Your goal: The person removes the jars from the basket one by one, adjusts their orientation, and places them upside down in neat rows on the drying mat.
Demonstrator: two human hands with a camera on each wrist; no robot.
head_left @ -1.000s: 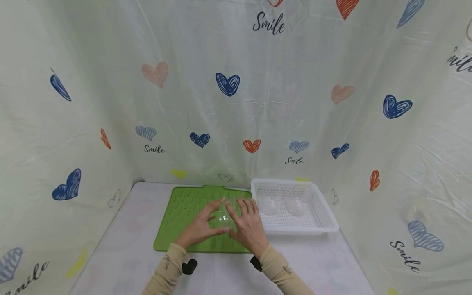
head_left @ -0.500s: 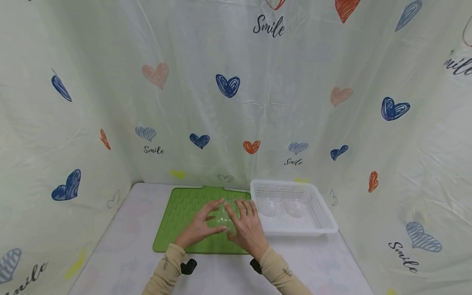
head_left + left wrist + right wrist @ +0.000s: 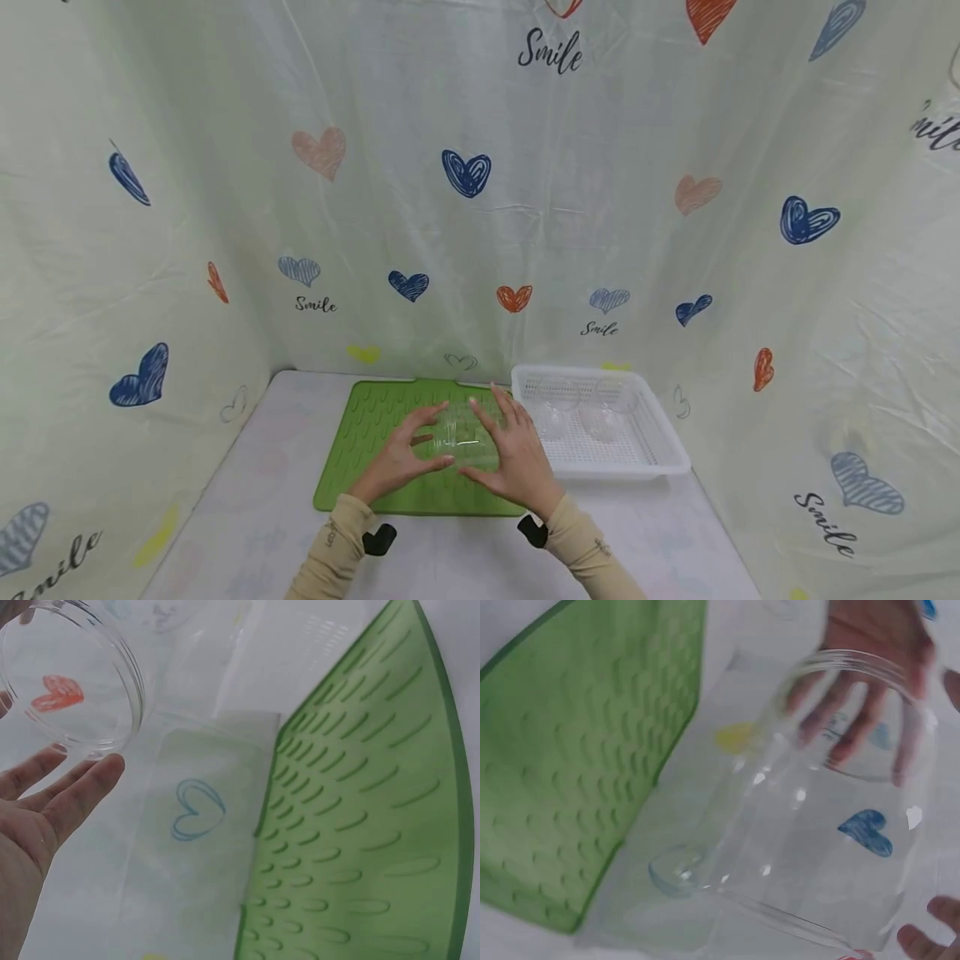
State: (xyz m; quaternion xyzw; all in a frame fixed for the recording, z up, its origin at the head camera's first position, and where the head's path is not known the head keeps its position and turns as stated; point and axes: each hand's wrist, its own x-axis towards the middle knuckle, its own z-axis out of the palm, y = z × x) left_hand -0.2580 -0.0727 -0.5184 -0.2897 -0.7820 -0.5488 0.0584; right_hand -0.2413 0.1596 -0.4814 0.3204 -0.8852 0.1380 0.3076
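A clear jar (image 3: 468, 440) with a threaded neck is held sideways above the green mat (image 3: 367, 417). My left hand (image 3: 401, 458) grips it round the neck end; in the left wrist view the fingers (image 3: 82, 795) lie along the neck ring. The right wrist view shows the left hand (image 3: 870, 645) partly through the clear wall. My right hand (image 3: 521, 458) stands at the base end with thumb and fingers spread. Its fingertips (image 3: 922, 945) show beside the jar's base in the right wrist view.
A white perforated basket (image 3: 660, 442) stands right of the mat, with clear round containers (image 3: 600, 421) in it. The mat bears raised ridges and lies on a white table (image 3: 255, 467). A curtain (image 3: 375, 217) printed with hearts closes the back and sides.
My right hand has shifted slightly right and its fingers have spread away from the jar, uncovering more of its base end. The left hand has moved slightly left, still on the neck.
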